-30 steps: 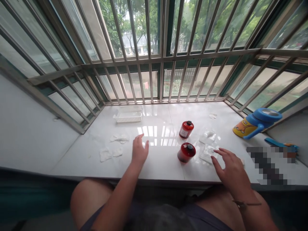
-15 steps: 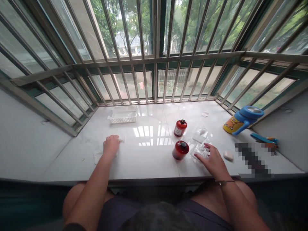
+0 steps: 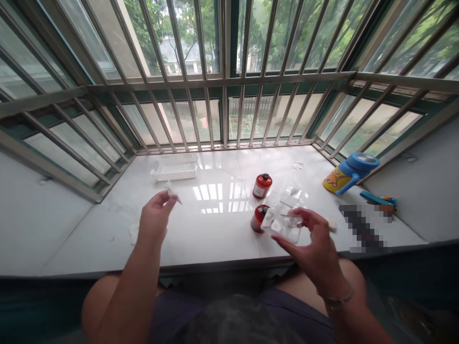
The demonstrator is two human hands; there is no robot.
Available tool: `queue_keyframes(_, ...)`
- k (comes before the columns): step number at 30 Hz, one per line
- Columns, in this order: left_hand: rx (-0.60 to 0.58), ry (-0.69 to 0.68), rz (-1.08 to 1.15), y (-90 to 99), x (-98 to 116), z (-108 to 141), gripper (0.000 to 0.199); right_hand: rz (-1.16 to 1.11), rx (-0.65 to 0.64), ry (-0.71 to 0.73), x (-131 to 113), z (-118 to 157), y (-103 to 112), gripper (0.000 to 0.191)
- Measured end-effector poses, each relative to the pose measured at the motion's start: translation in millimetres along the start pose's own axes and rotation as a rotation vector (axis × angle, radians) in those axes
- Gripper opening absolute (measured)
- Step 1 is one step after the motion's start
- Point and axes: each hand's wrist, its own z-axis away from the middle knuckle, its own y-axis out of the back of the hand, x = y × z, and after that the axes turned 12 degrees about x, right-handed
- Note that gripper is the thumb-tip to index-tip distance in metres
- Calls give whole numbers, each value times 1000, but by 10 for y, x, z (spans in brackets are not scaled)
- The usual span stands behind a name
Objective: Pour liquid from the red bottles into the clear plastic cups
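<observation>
My left hand (image 3: 154,217) is raised above the left side of the white sill, its thumb and fingers pinching a small whitish scrap (image 3: 172,191), perhaps tissue or film. In my right hand (image 3: 317,241) is a clear moulded plastic tray (image 3: 285,227), gripped by its right edge and lifted off the surface. That tray partly covers a red bottle with a black cap (image 3: 257,223). Another red bottle with a white label (image 3: 262,187) stands just behind. Beyond my right fingers lies a second piece of clear plastic packaging (image 3: 291,196).
A white perforated basket (image 3: 175,172) sits at the back left. To the right are a blue and yellow flask (image 3: 349,172), a blue and orange item (image 3: 378,200) and a pale block (image 3: 333,225) partly behind my hand. Metal bars (image 3: 224,114) line the window.
My right hand has lifted the clear plastic tray off the sill toward the left, over the nearer bottle. My left hand has risen with the whitish scrap pinched in it. The view has shifted slightly.
</observation>
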Motion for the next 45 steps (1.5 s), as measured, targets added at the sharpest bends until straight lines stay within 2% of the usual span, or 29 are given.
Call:
queue_keyframes(3, -130, 71, 295, -130, 374, 516, 54, -103, -188, 55, -275, 172, -178, 82)
queue_keyframes(6, -241, 68, 409, -202, 602, 977, 48, -132, -294, 57, -439, 333, -343, 82)
queue_keyframes(9, -371, 50, 409, -235, 661, 1301, 44, -141, -348, 64, -525, 415, -423, 84)
queue_keyframes(12, -490, 29, 349, -255, 635, 1464, 44, -150, -368, 91, -571, 425, -436, 85)
queue_keyframes(18, -642, -106, 138, -281, 561, 1516, 33, -144, -355, 112, -585, 417, -423, 83)
queue_keyframes(22, -741, -186, -12, -257, 472, 1532, 30, -168, -361, 76, -558, 458, -429, 79)
queue_keyframes(24, -785, -211, -54, -224, 402, 1529, 50, -184, -374, 35, -545, 479, -429, 79)
queue_keyframes(28, -867, -121, -32, -157, 243, 1498, 118, -201, -424, -95, -546, 479, -413, 86)
queue_keyframes(30, -920, -30, -28, -149, 175, 1496, 129, -213, -451, -170, -559, 455, -396, 88)
queue_keyframes(31, -940, 14, -37, -153, 148, 1503, 126, -222, -466, -202, -567, 439, -385, 88)
queue_keyframes(33, -952, 78, -48, -173, 107, 1532, 106, -254, -501, -248, -579, 404, -357, 85)
queue_keyframes(36, -913, 85, -38, -206, 69, 1587, 77, -364, -570, -273, -582, 377, -312, 83)
queue_keyframes(38, -854, 39, -68, -218, 57, 1612, 73, -481, -567, -311, -571, 387, -299, 75)
queue_keyframes(41, -791, -45, -154, -222, 67, 1629, 73, -643, -508, -449, -545, 432, -327, 55)
queue_keyframes(45, -760, -139, -206, -214, 113, 1642, 72, -687, -438, -570, -527, 473, -395, 58)
